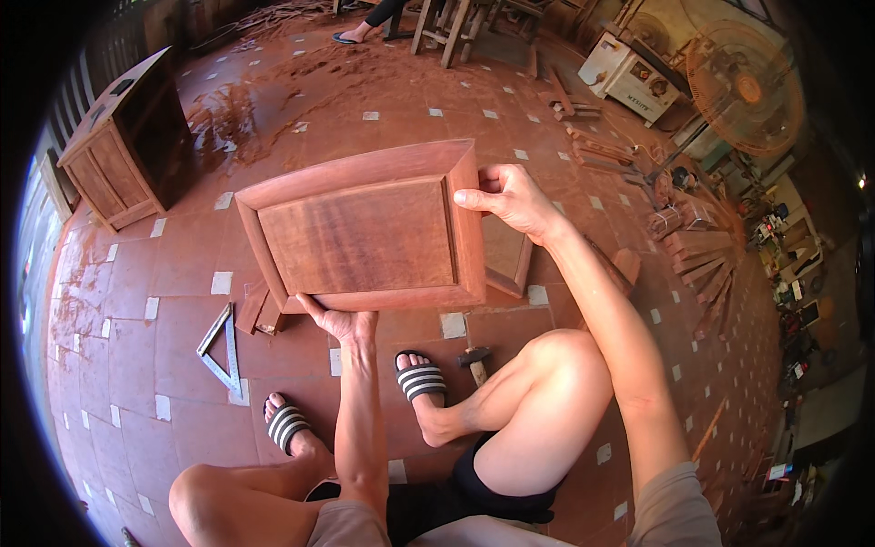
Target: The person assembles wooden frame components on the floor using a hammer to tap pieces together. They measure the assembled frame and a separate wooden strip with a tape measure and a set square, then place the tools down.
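Observation:
Between my hands I hold up a framed wooden panel point(360, 242), reddish brown with mitred frame edges and a raised middle field. My left hand point(337, 324) supports its lower edge from below, thumb up against the front. Around the right side of the frame my right hand point(510, 201) is closed, thumb on the front face and fingers behind. Partly hidden behind the panel, another wooden frame point(510, 260) lies on the floor, along with pieces of wood point(262, 308) at the lower left.
A metal try square point(219, 351) lies left of my feet, a hammer point(476, 363) right of them. A wooden cabinet point(118, 150) stands far left. Stacked wood strips point(702, 246), a pedestal fan point(743, 87) and a white machine point(629, 77) are right. Someone's foot point(351, 35) shows far back.

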`<state>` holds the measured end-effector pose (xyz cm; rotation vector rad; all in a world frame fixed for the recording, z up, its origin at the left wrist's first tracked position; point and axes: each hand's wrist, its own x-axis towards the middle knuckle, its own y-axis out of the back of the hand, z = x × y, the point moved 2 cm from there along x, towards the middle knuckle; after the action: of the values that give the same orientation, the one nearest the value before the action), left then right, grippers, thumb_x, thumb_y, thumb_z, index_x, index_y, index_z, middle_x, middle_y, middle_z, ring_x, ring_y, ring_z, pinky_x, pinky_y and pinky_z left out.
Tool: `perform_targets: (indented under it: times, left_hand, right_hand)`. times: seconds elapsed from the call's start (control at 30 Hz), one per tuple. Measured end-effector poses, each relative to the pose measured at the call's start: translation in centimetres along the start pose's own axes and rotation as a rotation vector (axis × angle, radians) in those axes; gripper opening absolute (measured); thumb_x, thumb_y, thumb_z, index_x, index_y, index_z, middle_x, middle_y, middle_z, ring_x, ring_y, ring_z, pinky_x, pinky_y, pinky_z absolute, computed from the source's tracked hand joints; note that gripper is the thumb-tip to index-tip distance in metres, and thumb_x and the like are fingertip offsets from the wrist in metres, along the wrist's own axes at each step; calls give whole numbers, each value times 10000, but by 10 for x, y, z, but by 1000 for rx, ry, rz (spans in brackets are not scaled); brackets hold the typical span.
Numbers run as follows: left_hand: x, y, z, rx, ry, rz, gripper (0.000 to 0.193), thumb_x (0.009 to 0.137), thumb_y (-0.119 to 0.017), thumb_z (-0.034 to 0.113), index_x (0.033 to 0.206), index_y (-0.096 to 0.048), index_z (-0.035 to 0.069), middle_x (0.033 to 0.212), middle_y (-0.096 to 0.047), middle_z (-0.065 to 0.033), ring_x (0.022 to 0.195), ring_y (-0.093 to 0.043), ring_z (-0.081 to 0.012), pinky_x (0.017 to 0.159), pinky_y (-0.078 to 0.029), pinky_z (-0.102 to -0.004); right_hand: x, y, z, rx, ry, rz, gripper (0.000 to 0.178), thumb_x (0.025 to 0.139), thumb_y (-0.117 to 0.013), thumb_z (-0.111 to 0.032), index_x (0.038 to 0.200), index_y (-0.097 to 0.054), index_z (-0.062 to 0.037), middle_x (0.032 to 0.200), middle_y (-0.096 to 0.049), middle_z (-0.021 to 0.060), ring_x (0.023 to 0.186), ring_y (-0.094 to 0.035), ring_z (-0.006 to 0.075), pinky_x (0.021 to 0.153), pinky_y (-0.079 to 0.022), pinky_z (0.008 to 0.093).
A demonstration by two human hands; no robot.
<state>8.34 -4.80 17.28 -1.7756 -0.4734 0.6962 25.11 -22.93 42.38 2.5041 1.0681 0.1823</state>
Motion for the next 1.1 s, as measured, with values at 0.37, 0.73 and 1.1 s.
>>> perform_targets:
  times: [0.37, 0.73, 1.1]
  left_hand:
    - [-2, 1, -5, 102, -19, 64, 855, 820, -761, 659, 1473, -524, 161, 1501, -536, -72, 1371, -479, -305, 1181, -376, -550]
    - [-1, 59, -17, 105, 75, 250, 956, 852, -607, 803, 1511, -451, 128, 1551, -469, -124, 1375, -475, -326, 1171, -401, -532]
    - [-8, 96, -52, 150, 203, 389, 739, 950, -640, 626, 1464, -508, 111, 1492, -541, -119, 1363, -506, -328, 1171, -413, -525]
  right_hand:
    - [2, 2, 15, -56, -55, 67, 427, 893, -821, -331, 1086, -730, 38, 990, -745, 87, 877, -675, 115, 737, -544, 291]
    - [-1, -20, 15, -228, 43, -138, 564, 824, -884, -323, 1197, -694, 54, 1095, -751, 126, 987, -693, 177, 891, -560, 344]
    - [14, -24, 39, -328, -82, -3, 487, 811, -861, -348, 1106, -741, 20, 1041, -769, 148, 942, -717, 212, 850, -553, 367]
